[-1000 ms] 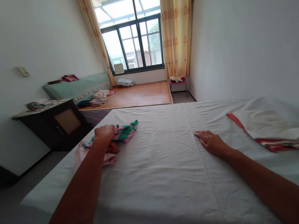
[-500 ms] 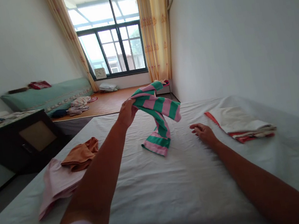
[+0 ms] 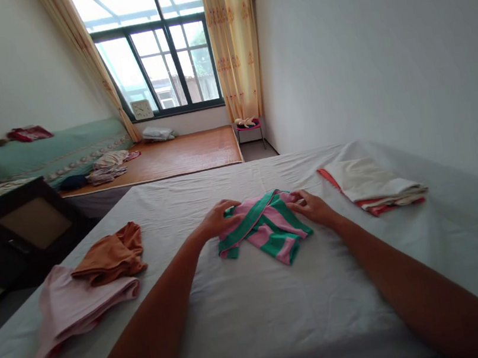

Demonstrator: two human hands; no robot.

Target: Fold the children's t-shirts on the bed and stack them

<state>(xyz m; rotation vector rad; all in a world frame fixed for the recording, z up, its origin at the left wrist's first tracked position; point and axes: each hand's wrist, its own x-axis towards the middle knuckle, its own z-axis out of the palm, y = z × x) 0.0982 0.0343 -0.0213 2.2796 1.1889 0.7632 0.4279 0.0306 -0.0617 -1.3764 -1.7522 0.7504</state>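
A pink-and-green striped garment (image 3: 268,225) lies bunched and partly folded over itself on the white sheet (image 3: 258,308), in the middle of the head view. At its left edge my left hand (image 3: 219,219) grips the cloth, fingers closed at its upper corner. On the opposite side my right hand (image 3: 312,207) pinches the upper right part of the same garment between thumb and fingers. Whether it is a top or a pair of trousers cannot be made out.
On the left lie an orange-brown garment (image 3: 113,254) and a pale pink one (image 3: 73,305). A folded white-and-red cloth (image 3: 375,185) sits at the right, near the wall. Beyond stand a dark cabinet (image 3: 17,227) and a bed with a brown mat (image 3: 185,154).
The striped garment has come down from the air onto the sheet. My right hand has moved left and taken hold of it. The view has shifted slightly.
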